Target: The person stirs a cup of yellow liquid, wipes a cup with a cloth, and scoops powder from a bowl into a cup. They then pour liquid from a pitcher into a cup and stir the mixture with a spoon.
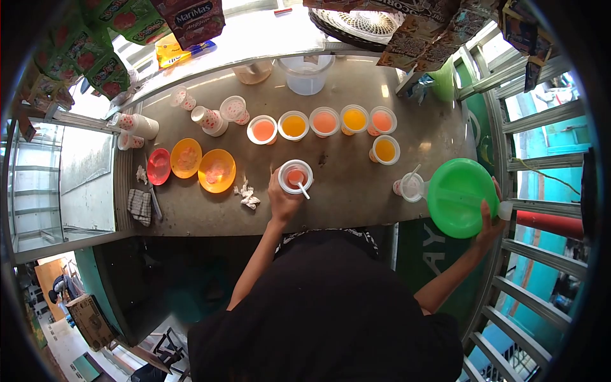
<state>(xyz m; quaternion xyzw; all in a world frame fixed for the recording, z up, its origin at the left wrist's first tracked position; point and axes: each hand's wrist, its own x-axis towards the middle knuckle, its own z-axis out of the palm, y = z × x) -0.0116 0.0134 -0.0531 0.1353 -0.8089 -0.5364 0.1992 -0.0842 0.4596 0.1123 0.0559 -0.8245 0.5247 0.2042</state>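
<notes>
My left hand [286, 197] is wrapped round a plastic cup [296, 176] with pink liquid and a white spoon standing in it, near the counter's front edge. At the right, my right hand [491, 219] holds a round green container [461, 198] by its right side. Just left of the container stands a cup [411, 186] with a stick or spoon in it. Behind my left hand, a row of filled cups alternates between pink [262, 130] and orange [293, 126], and one more orange cup [384, 150] stands in front of the row's right end.
Orange plates [217, 170] and a red plate [159, 167] lie at the left, beside a checked cloth [139, 207] and crumpled tissue [247, 194]. Stacked cups [209, 120] stand behind them. A clear tub [305, 75] is at the back. Sachets [192, 21] hang overhead.
</notes>
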